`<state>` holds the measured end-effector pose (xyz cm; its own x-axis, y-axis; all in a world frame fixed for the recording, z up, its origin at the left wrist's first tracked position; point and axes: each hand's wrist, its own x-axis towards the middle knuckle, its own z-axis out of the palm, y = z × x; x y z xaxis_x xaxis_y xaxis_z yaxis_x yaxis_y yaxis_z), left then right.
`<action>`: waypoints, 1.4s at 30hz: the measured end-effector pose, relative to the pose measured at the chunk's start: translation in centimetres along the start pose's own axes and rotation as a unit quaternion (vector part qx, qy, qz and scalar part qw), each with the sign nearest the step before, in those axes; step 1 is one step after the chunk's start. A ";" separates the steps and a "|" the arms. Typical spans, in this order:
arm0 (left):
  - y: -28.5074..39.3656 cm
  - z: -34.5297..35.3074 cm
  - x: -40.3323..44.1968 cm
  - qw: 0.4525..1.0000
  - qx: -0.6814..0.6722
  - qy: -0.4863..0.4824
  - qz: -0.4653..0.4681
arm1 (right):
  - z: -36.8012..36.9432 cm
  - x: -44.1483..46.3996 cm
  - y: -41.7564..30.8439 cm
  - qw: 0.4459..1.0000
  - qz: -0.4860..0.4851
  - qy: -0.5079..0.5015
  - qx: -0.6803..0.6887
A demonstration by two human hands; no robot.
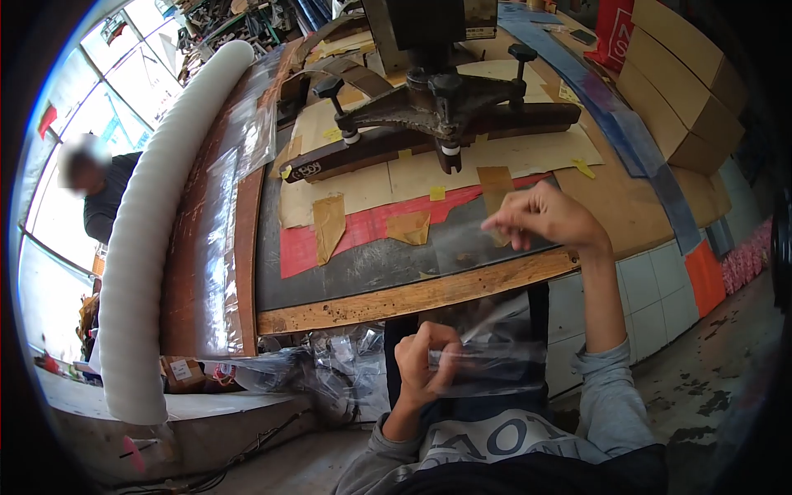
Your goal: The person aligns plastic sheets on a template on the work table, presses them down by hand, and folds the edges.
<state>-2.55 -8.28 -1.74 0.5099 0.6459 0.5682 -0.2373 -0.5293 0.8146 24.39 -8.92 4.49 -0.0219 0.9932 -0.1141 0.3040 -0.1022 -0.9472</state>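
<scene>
My left hand (426,363) is low in front of my body, below the table's wooden edge (412,294), with its fingers closed on a clear plastic sheet (495,363). Above the dark tabletop, my right hand (536,216) is raised with its fingers pinched. Faint clear film shows beside those fingertips, too thin to tell whether they grip it. Behind the hands, a black metal press head (445,115) stands over beige card (379,186). Red material (363,235) and brown tape pieces (328,227) lie along the card's front.
A long white foam roll (144,239) runs along the left side, beside stacked clear plastic (223,247). Cardboard boxes (676,91) stand at the right back. A person (111,194) is beyond the roll. More clear plastic (351,367) hangs under the table's front.
</scene>
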 end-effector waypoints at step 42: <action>-3.3 3.8 -6.1 0.952 0.067 -0.109 -0.278 | 5.2 -1.7 4.0 0.768 -0.175 0.360 -0.501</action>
<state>-1.73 -12.60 -8.33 0.6892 0.7246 0.0047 0.2197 -0.2151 0.9516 20.72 -11.26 -0.61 0.1528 0.7606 0.6310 0.9870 -0.0855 -0.1358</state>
